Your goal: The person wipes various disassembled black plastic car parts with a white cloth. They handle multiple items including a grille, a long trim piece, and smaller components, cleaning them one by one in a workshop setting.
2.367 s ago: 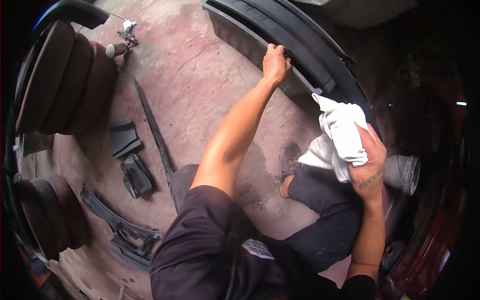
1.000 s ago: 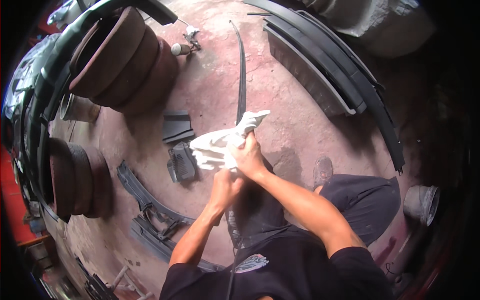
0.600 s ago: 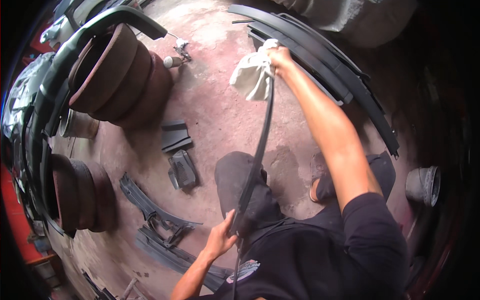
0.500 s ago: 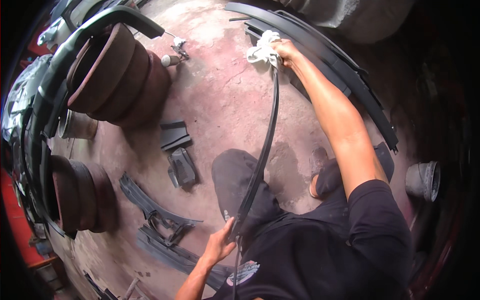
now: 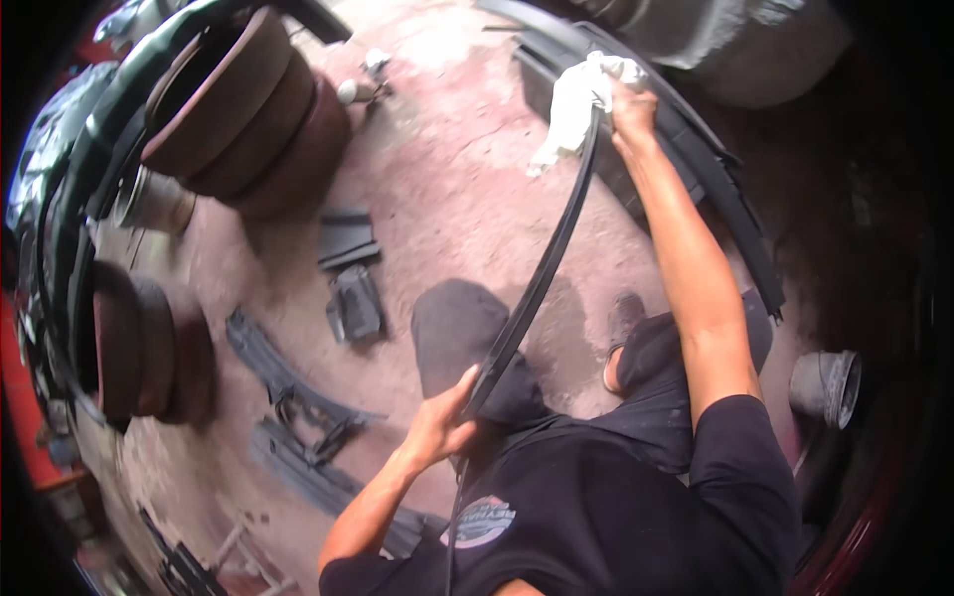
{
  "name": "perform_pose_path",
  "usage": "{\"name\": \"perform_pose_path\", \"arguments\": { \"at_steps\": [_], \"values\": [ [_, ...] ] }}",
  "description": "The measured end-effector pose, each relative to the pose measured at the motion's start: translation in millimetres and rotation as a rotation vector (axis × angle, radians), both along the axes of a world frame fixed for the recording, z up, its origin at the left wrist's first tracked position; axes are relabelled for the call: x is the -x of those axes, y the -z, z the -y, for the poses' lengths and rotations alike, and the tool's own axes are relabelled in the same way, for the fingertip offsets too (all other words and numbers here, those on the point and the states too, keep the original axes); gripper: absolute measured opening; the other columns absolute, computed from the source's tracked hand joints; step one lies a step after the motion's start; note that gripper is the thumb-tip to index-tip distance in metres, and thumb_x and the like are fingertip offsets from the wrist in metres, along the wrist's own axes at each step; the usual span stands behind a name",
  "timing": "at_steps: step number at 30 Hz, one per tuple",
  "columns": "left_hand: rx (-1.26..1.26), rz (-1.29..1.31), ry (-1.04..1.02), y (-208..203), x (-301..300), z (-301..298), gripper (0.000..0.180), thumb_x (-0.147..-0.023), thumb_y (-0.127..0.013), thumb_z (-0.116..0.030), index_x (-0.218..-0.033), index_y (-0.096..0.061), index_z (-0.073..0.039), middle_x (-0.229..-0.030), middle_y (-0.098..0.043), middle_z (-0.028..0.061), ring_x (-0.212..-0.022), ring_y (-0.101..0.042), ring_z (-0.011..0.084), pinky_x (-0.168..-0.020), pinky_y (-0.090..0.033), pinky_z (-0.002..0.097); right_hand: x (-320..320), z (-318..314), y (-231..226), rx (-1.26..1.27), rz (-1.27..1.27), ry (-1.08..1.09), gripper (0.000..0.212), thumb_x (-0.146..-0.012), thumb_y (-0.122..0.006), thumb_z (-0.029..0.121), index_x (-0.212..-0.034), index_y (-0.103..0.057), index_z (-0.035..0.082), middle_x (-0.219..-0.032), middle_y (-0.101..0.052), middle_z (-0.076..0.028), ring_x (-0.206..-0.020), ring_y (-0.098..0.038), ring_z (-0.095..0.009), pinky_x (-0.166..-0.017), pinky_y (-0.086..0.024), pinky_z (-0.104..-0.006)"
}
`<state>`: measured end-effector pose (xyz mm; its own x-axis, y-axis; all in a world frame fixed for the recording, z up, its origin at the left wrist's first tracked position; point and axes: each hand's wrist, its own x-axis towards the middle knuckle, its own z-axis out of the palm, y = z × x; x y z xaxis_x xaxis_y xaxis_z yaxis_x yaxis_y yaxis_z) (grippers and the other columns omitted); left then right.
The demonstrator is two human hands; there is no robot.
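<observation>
A long, thin, curved black trim strip [image 5: 547, 253] runs from my lap up to the far side, bowed along its length. My left hand [image 5: 440, 419] grips its lower part beside my knee, thumb and fingers around the edge. At the far end my right hand [image 5: 634, 111], arm stretched out, is closed on a white cloth [image 5: 573, 104] that is bunched against the strip. A loose part of the cloth hangs to the left of the strip. The fingertips under the cloth are hidden.
Stacked brown drums [image 5: 234, 119] and a second stack [image 5: 149, 343] stand left, with a dark bumper-like part [image 5: 109, 119] over them. Black plastic pieces [image 5: 350, 238] and long trim panels [image 5: 283, 382] lie on the floor. More dark panels [image 5: 686, 149] lie far right; a bucket [image 5: 825, 387] is right.
My right hand has moved right with the cloth, which now hangs looser. The strip's far end has swung right too. My left hand sits slightly higher, and the view has shifted a little.
</observation>
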<state>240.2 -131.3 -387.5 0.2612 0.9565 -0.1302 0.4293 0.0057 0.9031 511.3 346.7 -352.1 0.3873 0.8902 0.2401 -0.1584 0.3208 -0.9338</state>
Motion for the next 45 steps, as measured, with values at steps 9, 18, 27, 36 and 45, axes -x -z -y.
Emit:
{"name": "perform_pose_path", "arguments": {
  "at_steps": [9,18,27,36,45],
  "values": [
    [0.072,0.064,-0.215,-12.6,-5.5,-12.9,0.087,-0.073,-0.064,-0.006,-0.156,-0.04,-0.005,-0.126,-0.062,0.0336,-0.116,-0.067,0.0421,-0.094,-0.053,0.039,-36.4,65.0,-53.6,-0.042,-0.298,-0.606,0.026,-0.104,-0.053,0.01,-0.128,-0.061,0.003,-0.118,-0.07,-0.01,-0.106,-0.07,-0.02,-0.094,-0.057,-0.0359],
    [-0.148,0.195,-0.266,-14.1,-73.5,-107.5,0.091,-0.075,-0.064,0.001,-0.16,-0.032,-0.005,-0.088,-0.067,0.0221,-0.069,-0.064,0.0217,-0.069,-0.053,0.0341,73.9,128.2,-13.5,-0.022,0.138,-0.416,0.02,-0.1,-0.065,0.008,-0.114,-0.07,-0.005,-0.104,-0.072,-0.008,-0.09,-0.068,-0.013,-0.077,-0.054,-0.0265],
    [-0.262,0.032,-0.334,11.6,-79.4,-144.9,0.047,-0.08,-0.072,-0.007,-0.124,-0.058,0.003,-0.092,-0.07,0.0197,-0.081,-0.07,0.0273,-0.074,-0.055,0.0384,75.0,245.2,6.7,0.115,0.339,-0.592,0.021,-0.09,-0.069,0.004,-0.111,-0.072,0.003,-0.107,-0.072,-0.01,-0.098,-0.07,-0.022,-0.082,-0.055,-0.0342],
    [-0.205,0.953,-0.556,-83.2,-14.2,-251.6,0.052,-0.104,-0.06,-0.042,-0.129,-0.052,0.003,-0.116,-0.063,0.0149,-0.101,-0.065,0.0236,-0.087,-0.054,0.0372,57.5,237.4,-30.6,0.123,0.489,-0.865,0.044,-0.083,-0.083,0.018,-0.12,-0.067,0.0,-0.111,-0.075,-0.009,-0.099,-0.07,-0.017,-0.092,-0.055,-0.033],
    [-0.276,1.233,-0.882,-72.1,33.4,-215.2,0.035,-0.101,-0.066,-0.025,-0.074,-0.049,-0.009,-0.066,-0.049,0.0016,-0.062,-0.054,0.0164,-0.063,-0.05,0.0297,56.5,342.9,36.8,0.015,0.666,-0.693,0.04,-0.086,-0.071,0.01,-0.123,-0.061,-0.002,-0.101,-0.072,-0.023,-0.092,-0.072,-0.039,-0.085,-0.058,-0.0421]
  ]
}}
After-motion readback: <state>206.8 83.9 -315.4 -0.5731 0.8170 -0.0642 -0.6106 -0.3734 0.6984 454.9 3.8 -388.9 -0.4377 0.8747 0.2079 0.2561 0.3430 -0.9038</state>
